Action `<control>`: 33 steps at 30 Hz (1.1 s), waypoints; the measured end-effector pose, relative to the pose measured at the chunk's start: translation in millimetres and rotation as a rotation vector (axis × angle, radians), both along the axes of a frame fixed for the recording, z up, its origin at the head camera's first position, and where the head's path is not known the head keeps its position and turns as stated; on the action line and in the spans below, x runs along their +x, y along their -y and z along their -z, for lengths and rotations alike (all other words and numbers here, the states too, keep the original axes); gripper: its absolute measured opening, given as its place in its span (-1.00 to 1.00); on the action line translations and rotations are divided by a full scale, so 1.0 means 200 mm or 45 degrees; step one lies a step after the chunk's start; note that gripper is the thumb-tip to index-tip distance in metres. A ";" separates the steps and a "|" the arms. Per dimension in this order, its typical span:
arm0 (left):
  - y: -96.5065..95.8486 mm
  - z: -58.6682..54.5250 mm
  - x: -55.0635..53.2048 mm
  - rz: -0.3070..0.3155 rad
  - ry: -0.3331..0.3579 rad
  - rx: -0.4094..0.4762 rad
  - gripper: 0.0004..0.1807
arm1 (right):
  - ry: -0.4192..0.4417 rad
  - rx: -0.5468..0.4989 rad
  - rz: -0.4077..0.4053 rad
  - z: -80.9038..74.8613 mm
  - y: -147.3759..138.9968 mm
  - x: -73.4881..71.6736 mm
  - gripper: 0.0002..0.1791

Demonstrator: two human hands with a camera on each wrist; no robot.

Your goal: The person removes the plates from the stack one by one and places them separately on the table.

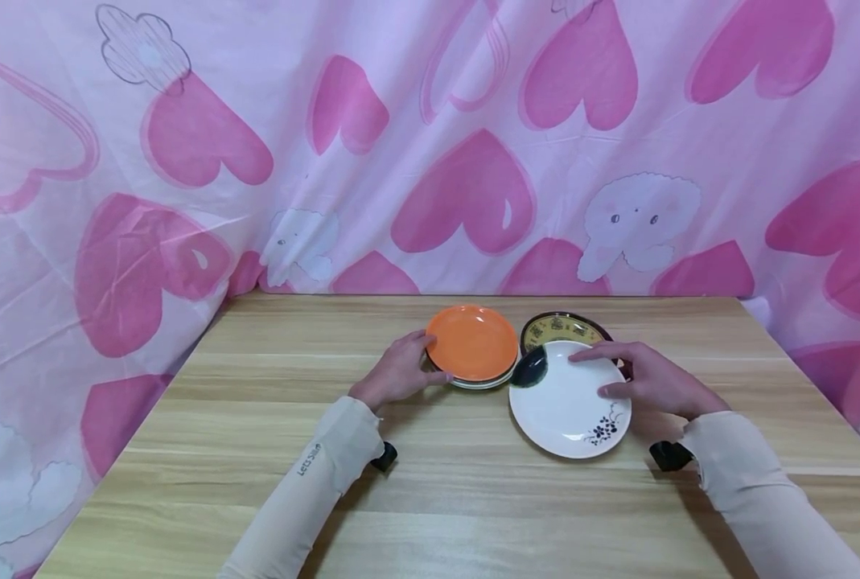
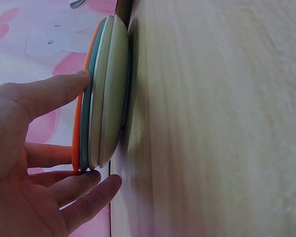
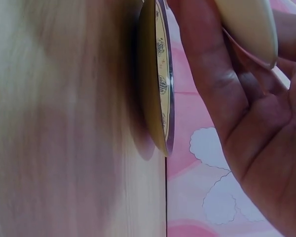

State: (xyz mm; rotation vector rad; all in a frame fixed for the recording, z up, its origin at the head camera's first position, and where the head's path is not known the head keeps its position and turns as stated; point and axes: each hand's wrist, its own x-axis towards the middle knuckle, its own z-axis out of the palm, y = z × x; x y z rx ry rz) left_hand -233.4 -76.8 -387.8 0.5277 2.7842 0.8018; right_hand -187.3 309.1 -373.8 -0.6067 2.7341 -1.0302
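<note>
An orange plate (image 1: 473, 344) tops a stack of plates at the back middle of the table. In the left wrist view, a dark green plate (image 2: 89, 103) and cream plates (image 2: 114, 94) show beneath it. My left hand (image 1: 399, 371) is at the stack's left side, thumb and fingers spread along the rims. My right hand (image 1: 657, 379) holds a white plate (image 1: 563, 410) with a black patch and a flower print by its right edge, tilted and raised off the table. Behind it, partly covered, lies a yellow plate (image 1: 558, 323) with a dark brown rim.
The wooden table (image 1: 437, 507) carries the plates near its back edge. A pink curtain (image 1: 415, 161) with hearts hangs right behind and along both sides. Black straps (image 1: 670, 456) show at both wrists.
</note>
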 end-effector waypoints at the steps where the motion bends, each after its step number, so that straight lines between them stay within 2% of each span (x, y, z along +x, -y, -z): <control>1: 0.00 0.00 0.00 0.000 0.001 -0.002 -0.12 | -0.003 0.000 -0.003 0.00 0.00 0.00 -0.38; 12: 0.00 0.00 0.00 0.009 -0.014 0.001 -0.13 | 0.072 0.015 -0.035 -0.01 -0.02 0.02 -0.38; 21: 0.00 0.00 0.00 0.012 -0.015 0.007 -0.12 | 0.011 0.064 -0.069 0.00 -0.03 0.05 -0.40; 33: 0.00 0.00 0.01 0.015 -0.020 0.007 -0.11 | 0.047 0.046 -0.079 0.01 -0.05 0.06 -0.40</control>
